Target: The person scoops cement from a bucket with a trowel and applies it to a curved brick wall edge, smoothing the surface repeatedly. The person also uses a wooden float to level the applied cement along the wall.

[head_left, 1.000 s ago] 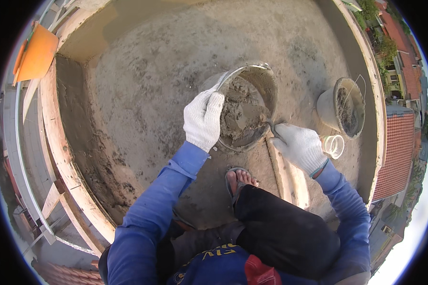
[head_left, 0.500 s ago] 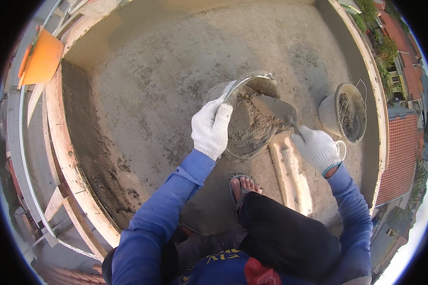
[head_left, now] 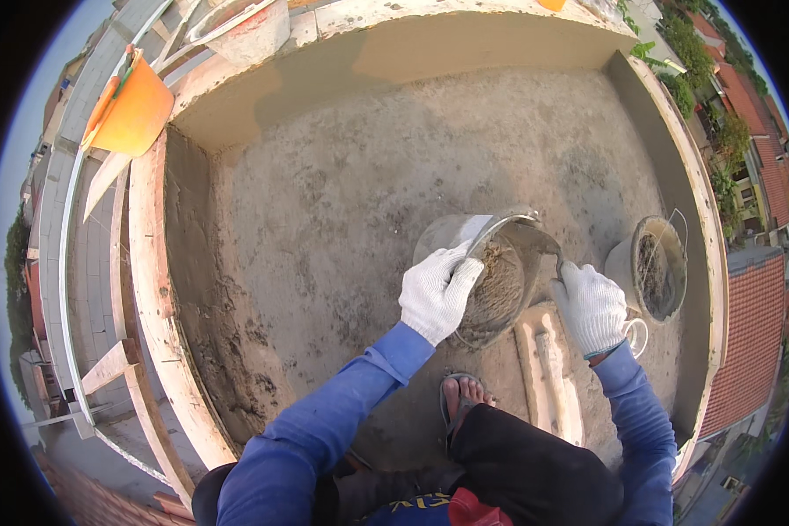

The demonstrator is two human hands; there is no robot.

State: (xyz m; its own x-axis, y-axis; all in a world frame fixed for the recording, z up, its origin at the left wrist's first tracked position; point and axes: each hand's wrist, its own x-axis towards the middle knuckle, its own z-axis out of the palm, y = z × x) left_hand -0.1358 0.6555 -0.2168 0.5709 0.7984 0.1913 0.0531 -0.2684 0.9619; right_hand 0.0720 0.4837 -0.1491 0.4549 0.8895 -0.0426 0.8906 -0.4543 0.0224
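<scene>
A grey bucket [head_left: 447,233] is tilted toward me on the rough floor, with wet mortar [head_left: 493,302] inside. My gloved left hand [head_left: 438,294] is closed on its rim at the left side, thumb over the edge. In my gloved right hand [head_left: 590,307] is a trowel [head_left: 537,245], its blade tipped steeply at the bucket's right inner side. The fingers of that hand hide most of the trowel handle. Below the bucket lies a pale wooden float [head_left: 550,373], handle up. A white loop [head_left: 637,337] shows beside my right wrist.
A second bucket [head_left: 621,263] with a wire handle and grey residue stands by the right wall. Low plastered walls with a wooden edge [head_left: 153,289] surround the floor. An orange bucket [head_left: 136,110] and a whitish tub [head_left: 252,37] sit outside the left corner. My sandalled foot [head_left: 465,394] is near the float.
The trowel blade has turned from lying fairly flat over the mortar to standing steeply at the bucket's right side. My view has tilted up, showing more of the far wall.
</scene>
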